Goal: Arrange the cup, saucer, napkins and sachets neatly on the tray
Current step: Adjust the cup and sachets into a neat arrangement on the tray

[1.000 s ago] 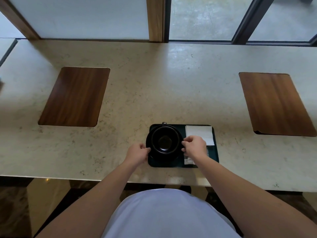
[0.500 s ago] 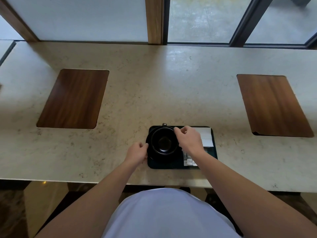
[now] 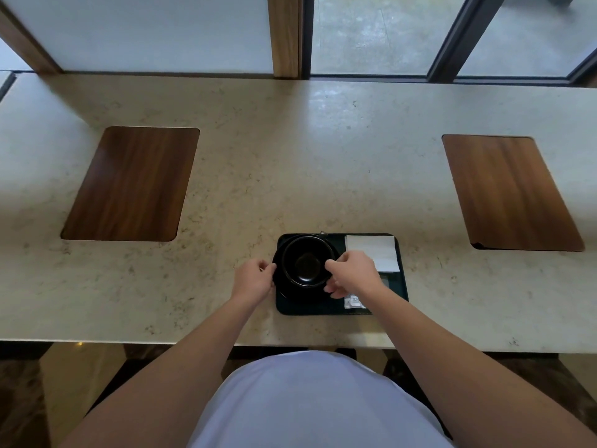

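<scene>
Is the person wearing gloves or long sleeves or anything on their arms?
No. Both the left hand and the right hand are bare, with no gloves, rings or watch that I can see. The forearms are bare too, with no sleeves reaching them. The only clothing in view is a plain light-coloured top over the body.

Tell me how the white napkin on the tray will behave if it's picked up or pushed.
The napkin looks thin and flat, so it is probably floppy and very light. Pushed, it would likely slide or crumple on the dark tray rather than move cleanly. It lies unweighted beside the cup, so a draught might shift it.
</scene>
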